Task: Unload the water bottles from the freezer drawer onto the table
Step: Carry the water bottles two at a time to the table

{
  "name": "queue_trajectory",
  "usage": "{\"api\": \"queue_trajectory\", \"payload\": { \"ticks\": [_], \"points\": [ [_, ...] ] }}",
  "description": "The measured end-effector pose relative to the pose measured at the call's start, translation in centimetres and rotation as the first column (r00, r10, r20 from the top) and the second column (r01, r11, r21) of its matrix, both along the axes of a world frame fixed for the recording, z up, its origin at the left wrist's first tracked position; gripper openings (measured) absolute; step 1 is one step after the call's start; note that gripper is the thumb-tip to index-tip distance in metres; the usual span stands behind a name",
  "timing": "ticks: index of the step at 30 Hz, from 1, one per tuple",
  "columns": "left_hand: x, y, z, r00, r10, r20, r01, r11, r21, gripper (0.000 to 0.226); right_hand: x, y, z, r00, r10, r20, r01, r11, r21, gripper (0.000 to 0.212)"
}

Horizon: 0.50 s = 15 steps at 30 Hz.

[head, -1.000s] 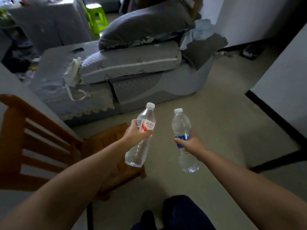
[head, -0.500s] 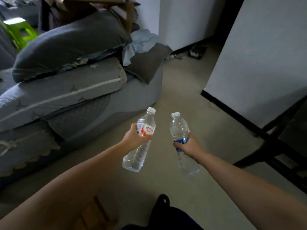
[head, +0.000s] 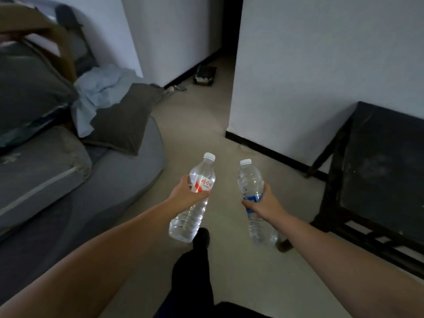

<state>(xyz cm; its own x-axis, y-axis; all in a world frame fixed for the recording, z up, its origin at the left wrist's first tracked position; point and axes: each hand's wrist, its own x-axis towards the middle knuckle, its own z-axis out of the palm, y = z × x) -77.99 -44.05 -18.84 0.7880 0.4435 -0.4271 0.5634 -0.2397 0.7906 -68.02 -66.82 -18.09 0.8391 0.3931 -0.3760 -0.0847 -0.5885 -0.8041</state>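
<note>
- Left hand (head: 183,193): fingers wrapped round the red-label bottle (head: 192,200), held over the floor.
- Right hand (head: 263,204): fingers wrapped round the blue-label bottle (head: 254,203).
- Dark tabletop (head: 385,166) at right bears no bottle: both in transit, neither set down.
- Freezer drawer not in view.

grey sofa (head: 96,180) sitting at left | dark grey cushion (head: 124,125) lying on its end, overlapping a crumpled pale blue cloth (head: 98,92) | dark wooden table (head: 378,171) standing at right against the white wall (head: 321,65) | small dark box (head: 205,75) lying on the beige floor (head: 195,125) in the passage beyond
</note>
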Motion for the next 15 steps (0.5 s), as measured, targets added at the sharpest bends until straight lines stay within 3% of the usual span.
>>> {"api": "queue_trajectory", "payload": {
  "ticks": [3,8,15],
  "points": [
    [6.5,1.6,0.5,0.997,-0.063,0.034,0.063,0.998,-0.009,0.061,5.2,1.8,-0.3,0.997,-0.076,-0.004,0.075,0.997,-0.012,0.072],
    [19.3,4.8,1.6,0.965,-0.256,0.048,0.257,0.966,-0.016,0.061,14.7,4.3,1.0,0.982,-0.186,0.032,0.185,0.983,0.011,0.071],
    [33.2,4.3,3.9,0.911,-0.404,0.077,0.406,0.914,-0.002,0.067,24.0,3.6,2.3,0.92,-0.393,0.017,0.389,0.916,0.097,0.077]
  ]
}}
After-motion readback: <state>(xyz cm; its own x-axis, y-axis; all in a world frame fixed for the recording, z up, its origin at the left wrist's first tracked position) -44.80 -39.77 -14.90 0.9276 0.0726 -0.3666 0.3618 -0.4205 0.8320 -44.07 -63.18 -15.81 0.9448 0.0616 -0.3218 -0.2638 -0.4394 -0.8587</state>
